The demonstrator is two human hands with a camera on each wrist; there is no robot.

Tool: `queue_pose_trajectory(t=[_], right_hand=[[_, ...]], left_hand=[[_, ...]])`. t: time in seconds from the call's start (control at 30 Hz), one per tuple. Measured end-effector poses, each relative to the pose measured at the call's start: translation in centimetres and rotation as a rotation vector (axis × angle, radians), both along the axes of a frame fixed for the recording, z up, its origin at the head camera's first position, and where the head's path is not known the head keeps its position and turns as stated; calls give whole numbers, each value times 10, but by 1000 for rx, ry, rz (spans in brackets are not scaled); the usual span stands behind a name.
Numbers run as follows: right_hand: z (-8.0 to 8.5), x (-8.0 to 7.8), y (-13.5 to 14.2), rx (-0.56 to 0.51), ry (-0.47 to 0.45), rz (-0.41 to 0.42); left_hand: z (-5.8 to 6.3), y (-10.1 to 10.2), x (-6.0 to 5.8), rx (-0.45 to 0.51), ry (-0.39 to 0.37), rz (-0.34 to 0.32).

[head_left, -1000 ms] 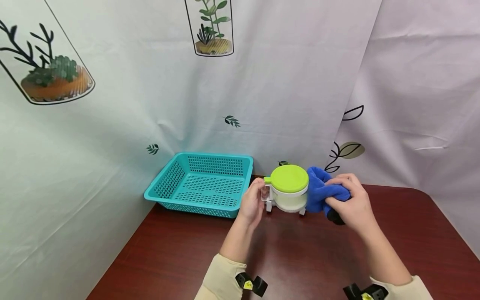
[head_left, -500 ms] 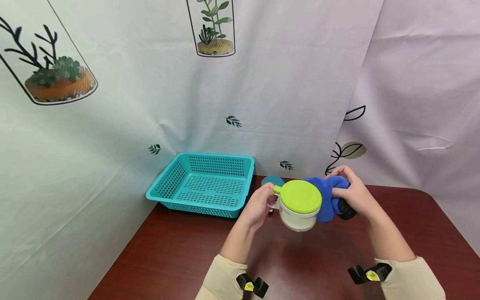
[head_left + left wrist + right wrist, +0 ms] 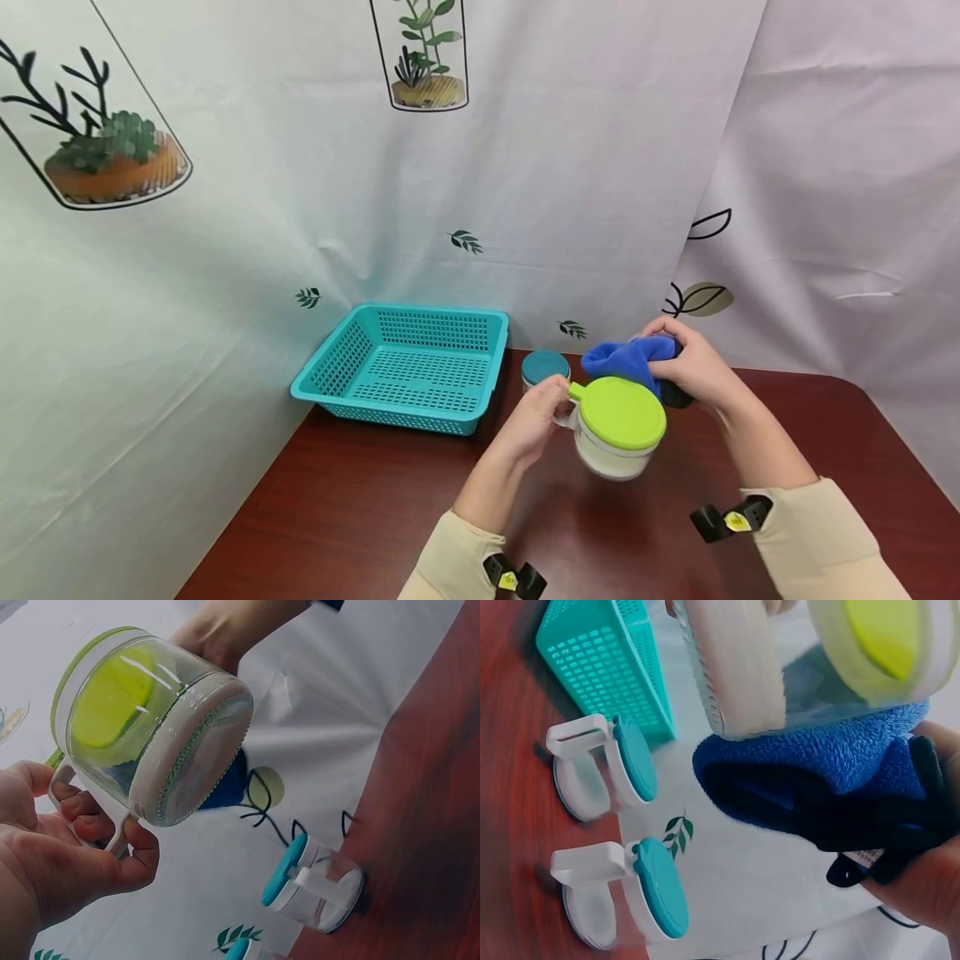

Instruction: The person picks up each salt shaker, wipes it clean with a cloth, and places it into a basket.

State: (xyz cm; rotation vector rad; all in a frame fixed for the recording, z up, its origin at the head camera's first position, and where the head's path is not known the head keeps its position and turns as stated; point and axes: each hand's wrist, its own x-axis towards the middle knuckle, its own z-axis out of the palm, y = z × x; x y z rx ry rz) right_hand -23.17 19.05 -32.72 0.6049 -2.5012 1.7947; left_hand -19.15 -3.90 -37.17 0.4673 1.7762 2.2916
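Here, the lime-lidded jar (image 3: pixel 619 427) juts rightward from the left grip (image 3: pixel 534 419).

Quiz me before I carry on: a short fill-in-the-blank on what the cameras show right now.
1. The left hand grips the green-lidded jar by its ____.
2. The cloth in the right hand is mainly ____ in color.
3. In the right wrist view, exactly ____ teal-lidded jars stand on the table.
4. The basket stands on the person's ____ side of those jars.

Missing words: handle; blue; two; left.
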Motion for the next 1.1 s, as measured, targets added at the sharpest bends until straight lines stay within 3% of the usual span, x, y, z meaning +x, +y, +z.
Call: queue_pose_trajectory(t=[0.17,0.3,0.43,0.7,0.87,1.1], right_hand=[[-1,-6,3,-76,-39,147],[-2,-8,16,-187,-93,245],[-3,-10,21,-215,-174,329],[-7,-23,9,-145,-299,374],[-10,-29,2,-112,-293,383],[-15,-34,-4,-123,-284,482]], left_hand=[[-1,0,2,22,-28,-9],[0,-10,-2,56,-25,34],[2,-17,-5,82,-6,68],[0,-4,0,52,-14,7],[-1,1,1,41,-8,-11],[-3,5,1,22,14,-38]])
